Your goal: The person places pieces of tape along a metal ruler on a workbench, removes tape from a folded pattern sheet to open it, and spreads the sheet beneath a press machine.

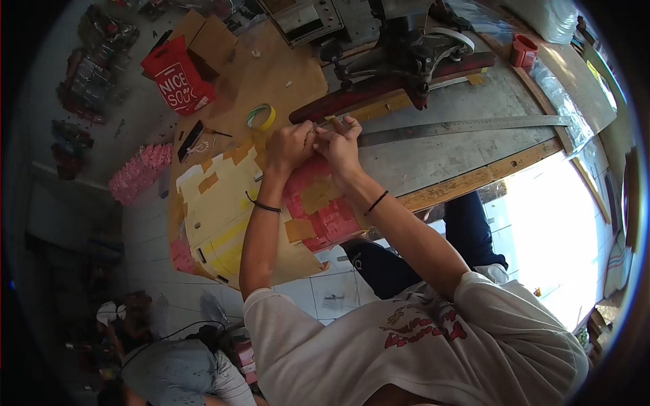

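Note:
My left hand (290, 147) is closed, its fingertips pinched close to those of my right hand. My right hand (340, 147) has its thumb and forefinger brought together, with the other fingers loosely curled. Whatever sits between the fingertips is too small to make out. Both hands are above the far edge of a panel (221, 193) covered in cream paper with a yellow stripe and brown tape patches. A pink-red area (336, 220) of it shows between my forearms. Left of my hands lies a yellow tape roll (269, 120), and a steel ruler (467, 128) extends to their right.
A black machine (423, 57) stands beyond my hands, with a long dark-red piece (352, 98) before it. A red bag (177, 78) leans by a cardboard box (211, 42). A red tape dispenser (523, 51) is far right. Another person (172, 372) bends at lower left.

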{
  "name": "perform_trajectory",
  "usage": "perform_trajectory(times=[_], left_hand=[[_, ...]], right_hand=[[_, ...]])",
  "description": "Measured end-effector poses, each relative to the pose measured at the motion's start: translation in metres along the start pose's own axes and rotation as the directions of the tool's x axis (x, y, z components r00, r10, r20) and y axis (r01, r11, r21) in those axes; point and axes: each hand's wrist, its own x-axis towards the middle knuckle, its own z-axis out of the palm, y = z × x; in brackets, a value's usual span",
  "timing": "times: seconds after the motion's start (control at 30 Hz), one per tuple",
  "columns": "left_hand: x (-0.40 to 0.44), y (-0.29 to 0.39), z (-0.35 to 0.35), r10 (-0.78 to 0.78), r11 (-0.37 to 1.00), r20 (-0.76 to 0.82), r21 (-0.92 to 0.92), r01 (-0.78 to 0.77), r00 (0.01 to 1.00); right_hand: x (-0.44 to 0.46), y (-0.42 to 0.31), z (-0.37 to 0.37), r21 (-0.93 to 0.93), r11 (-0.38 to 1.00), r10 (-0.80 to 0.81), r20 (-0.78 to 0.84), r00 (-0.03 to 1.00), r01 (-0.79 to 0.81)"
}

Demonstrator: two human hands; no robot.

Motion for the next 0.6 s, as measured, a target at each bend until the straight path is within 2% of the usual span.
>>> perform_trajectory(times=[0.17, 0.27, 0.37, 0.47, 0.6], left_hand=[[0.000, -0.003, -0.005, 0.034, 0.999, -0.134, -0.024, -0.038, 0.990], [-0.001, -0.005, -0.007, 0.079, 0.996, -0.203, -0.029, -0.086, 0.976], [0.000, -0.002, -0.012, 0.124, 0.991, -0.293, -0.012, -0.133, 0.948], [0.000, -0.007, -0.012, 0.115, 0.991, -0.351, -0.021, -0.130, 0.929], [-0.001, -0.013, -0.011, 0.078, 0.993, -0.414, -0.047, -0.106, 0.907]], right_hand=[[0.003, 0.007, 0.012, -0.014, 0.999, -0.034, -0.066, 0.997, 0.033], [0.003, 0.010, 0.017, -0.021, 0.996, -0.087, -0.045, 0.995, 0.086], [0.006, 0.006, 0.018, 0.107, 0.993, -0.057, 0.011, 0.998, 0.055], [0.013, 0.008, 0.016, 0.047, 0.998, -0.042, -0.021, 0.999, 0.043], [0.030, 0.018, 0.005, 0.127, 0.991, 0.035, 0.002, 0.999, -0.035]])
